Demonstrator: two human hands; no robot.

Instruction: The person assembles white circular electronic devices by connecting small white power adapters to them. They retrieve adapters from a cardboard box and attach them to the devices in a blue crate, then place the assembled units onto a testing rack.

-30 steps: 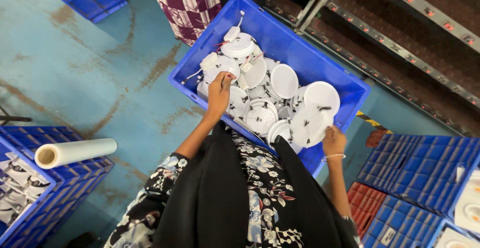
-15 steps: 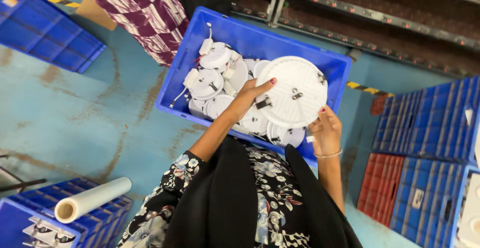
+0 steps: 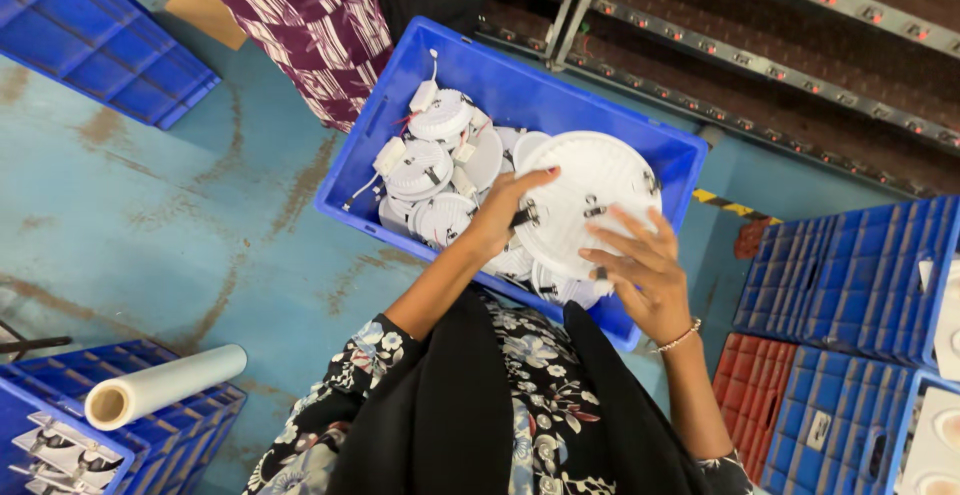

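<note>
Blue plastic crate (image 3: 500,80) is seen on the teal floor (image 3: 180,215), part-filled with round white lamp housings (image 3: 430,170) piled loosely, wires trailing; a large white disc-shaped fixture (image 3: 590,190) is held back-side up above the crate's right half, apparently so its spring clips can be reached; left hand (image 3: 505,210) is closed on its left rim; right hand (image 3: 645,275), fingers spread, is pressed against its lower edge; a film roll (image 3: 160,385) is laid across a lower-left crate (image 3: 60,435).
</note>
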